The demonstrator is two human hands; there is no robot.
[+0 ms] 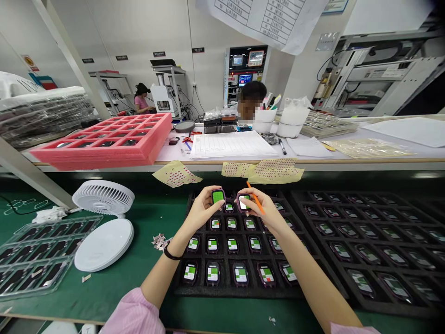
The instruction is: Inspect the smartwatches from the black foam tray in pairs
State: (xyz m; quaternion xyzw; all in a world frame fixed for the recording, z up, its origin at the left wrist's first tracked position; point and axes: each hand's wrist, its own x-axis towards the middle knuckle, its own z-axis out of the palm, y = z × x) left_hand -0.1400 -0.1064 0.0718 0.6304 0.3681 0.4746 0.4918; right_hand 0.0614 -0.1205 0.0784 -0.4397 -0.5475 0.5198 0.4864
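Observation:
My left hand [205,206] grips a small watch-like device [218,196] with a green screen, thumb over its lower right part. Close to its right, my right hand [259,206] pinches a second device [244,202], whose screen shows white and green. An orange stick [255,197] is also held in my right hand, slanting across the fingers. Both hands are above a black foam tray [222,290], where several similar devices with lit green and white screens sit in separate pockets. A dark band is around my left wrist.
Another black tray [378,301] of devices lies at the right. At left are a white fan [104,243] and clear trays [38,290]. Pink foam [104,160], papers [232,144] and white cups [294,121] occupy the raised shelf. Two people are beyond it.

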